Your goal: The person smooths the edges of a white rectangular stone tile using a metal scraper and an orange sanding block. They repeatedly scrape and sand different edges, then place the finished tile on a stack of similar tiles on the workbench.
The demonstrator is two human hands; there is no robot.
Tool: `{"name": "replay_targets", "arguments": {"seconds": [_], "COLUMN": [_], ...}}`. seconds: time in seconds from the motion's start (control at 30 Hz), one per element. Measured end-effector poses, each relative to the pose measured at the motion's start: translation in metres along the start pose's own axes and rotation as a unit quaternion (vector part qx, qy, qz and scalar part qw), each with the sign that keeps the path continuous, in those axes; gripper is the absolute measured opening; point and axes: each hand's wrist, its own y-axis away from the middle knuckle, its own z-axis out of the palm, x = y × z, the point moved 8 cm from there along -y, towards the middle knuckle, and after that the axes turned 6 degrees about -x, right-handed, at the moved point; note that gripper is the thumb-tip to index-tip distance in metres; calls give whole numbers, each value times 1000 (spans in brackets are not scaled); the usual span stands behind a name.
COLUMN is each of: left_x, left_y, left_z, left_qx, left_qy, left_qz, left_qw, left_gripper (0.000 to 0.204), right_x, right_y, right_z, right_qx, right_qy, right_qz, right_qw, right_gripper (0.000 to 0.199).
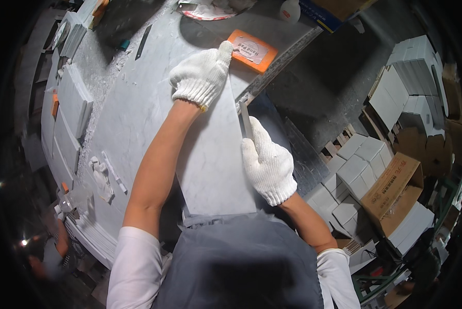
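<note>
A pale grey-veined marble slab (213,170) reaches from my body toward the far side. My left hand (202,74), in a white knit glove, rests at its far end. Its fingers are curled, with the thumb stretched forward beside an orange hand pad (252,51); what the fingers hold, if anything, is hidden. On the slab's right edge is my right hand (268,164), gloved alike. Its thumb and fingers close on a thin, flat grey bar (245,121), which stands along that edge and points away from me.
Beneath lies a large marble worktop (133,123) with white dust. On its left are a crumpled glove (102,180), a white pen-like stick (114,171) and stacked tiles (76,103). A dark flat strip (143,43) lies farther off. Rightward stand white blocks (357,159) and a cardboard box (396,188).
</note>
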Motion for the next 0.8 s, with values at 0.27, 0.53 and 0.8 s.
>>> {"name": "replay_targets", "arguments": {"seconds": [0.27, 0.53, 0.8], "left_x": [-2, -2, -1], "left_y": [0, -2, -1], "left_z": [2, 2, 0], "left_qx": [-11, -10, 78], "left_qy": [-6, -12, -23], "left_qz": [-8, -16, 35], "left_qw": [1000, 1000, 996], "left_gripper": [78, 77, 76], "right_x": [-13, -23, -28], "right_y": [-4, -9, -15], "right_z": [0, 4, 13], "right_qx": [23, -36, -92], "right_qy": [46, 143, 223], "right_qz": [-44, -39, 10], "right_qw": [998, 988, 970], "right_gripper": [46, 49, 50]}}
